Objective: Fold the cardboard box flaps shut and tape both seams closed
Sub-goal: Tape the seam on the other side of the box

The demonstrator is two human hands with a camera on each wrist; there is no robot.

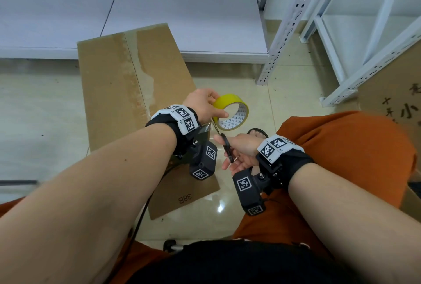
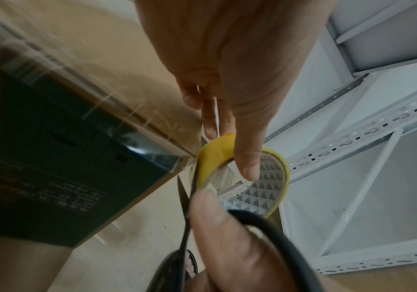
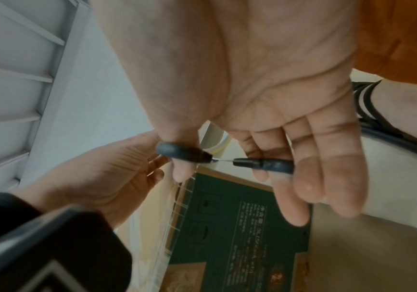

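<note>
Scissors (image 1: 226,147) sit in the right hand (image 1: 241,151), thumb and fingers through the loops, blades around the clear strip. Just beyond, the left hand (image 1: 202,107) pinches the yellow roll (image 1: 231,112), holding tape taut off the box (image 1: 136,92) under it (flaps down, seam taped). Next, likely: snip cleanly. Shelving (image 1: 296,21) stands past the right hand; nothing blocks the cut.

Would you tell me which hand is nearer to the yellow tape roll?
Left. The left hand grips the tape roll itself; the right hand works the scissors just below it.
</note>
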